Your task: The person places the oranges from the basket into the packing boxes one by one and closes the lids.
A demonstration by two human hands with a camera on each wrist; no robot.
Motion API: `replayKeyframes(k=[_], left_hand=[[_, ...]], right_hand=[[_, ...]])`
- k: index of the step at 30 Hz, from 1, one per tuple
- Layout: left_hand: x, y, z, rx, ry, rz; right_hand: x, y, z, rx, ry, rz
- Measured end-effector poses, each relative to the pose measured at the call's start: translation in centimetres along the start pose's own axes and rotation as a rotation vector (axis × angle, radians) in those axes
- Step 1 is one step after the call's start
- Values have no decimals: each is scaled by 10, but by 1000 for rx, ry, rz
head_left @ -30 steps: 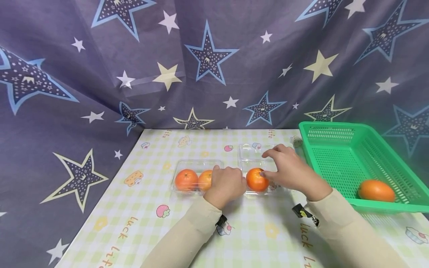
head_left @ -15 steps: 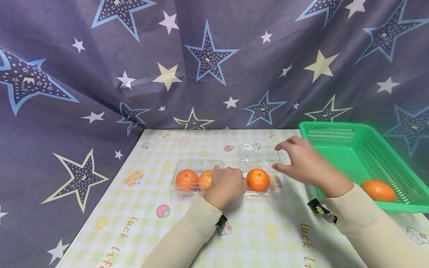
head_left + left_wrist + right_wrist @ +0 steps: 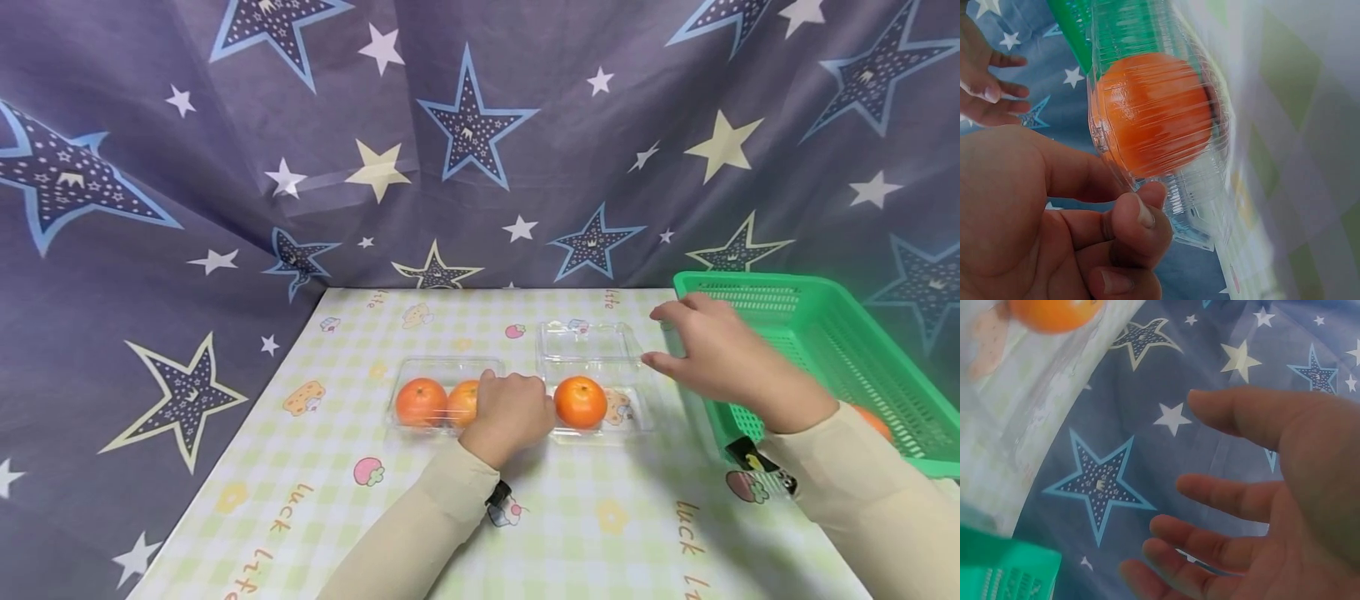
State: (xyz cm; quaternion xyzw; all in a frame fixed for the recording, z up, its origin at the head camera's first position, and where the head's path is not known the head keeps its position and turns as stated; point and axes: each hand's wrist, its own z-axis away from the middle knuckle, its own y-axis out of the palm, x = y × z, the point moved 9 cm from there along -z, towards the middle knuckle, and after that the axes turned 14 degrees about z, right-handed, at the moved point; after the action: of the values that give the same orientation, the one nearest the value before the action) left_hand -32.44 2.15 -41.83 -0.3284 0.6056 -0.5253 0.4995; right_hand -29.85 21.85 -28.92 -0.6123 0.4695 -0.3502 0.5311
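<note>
Two clear plastic boxes lie side by side on the checked tablecloth. The left box (image 3: 447,393) holds two oranges (image 3: 420,402). The right box (image 3: 592,379) lies with its lid open toward the back and holds one orange (image 3: 580,402) (image 3: 1154,112). Between the boxes sits my left hand (image 3: 510,412), its fingers (image 3: 1138,215) curled and pinching the right box's near edge. My right hand (image 3: 712,354) (image 3: 1222,506) hovers empty with fingers spread, over the left rim of the green basket (image 3: 817,333). It is apart from the box.
The green basket stands at the right of the table with an orange (image 3: 873,421) in it, mostly hidden behind my right sleeve. A star-patterned cloth hangs behind and to the left. The front of the tablecloth (image 3: 585,533) holds only my forearms.
My right hand has let go of the orange in the right box and drawn away to the right, up to the basket's rim. The left hand has stayed put.
</note>
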Motion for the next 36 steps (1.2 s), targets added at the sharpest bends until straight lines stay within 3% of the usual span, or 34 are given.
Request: replayKeyframes(k=[11,21,36], left_hand=[[0,1,0,-12,8,-5],[-1,1,0,-6,8,-5],[1,1,-1,7,5,9]], right_hand=[[-23,6,8,27,28,28],[-46,20,17,115,30,109],[-85,36,29,243,91,120]])
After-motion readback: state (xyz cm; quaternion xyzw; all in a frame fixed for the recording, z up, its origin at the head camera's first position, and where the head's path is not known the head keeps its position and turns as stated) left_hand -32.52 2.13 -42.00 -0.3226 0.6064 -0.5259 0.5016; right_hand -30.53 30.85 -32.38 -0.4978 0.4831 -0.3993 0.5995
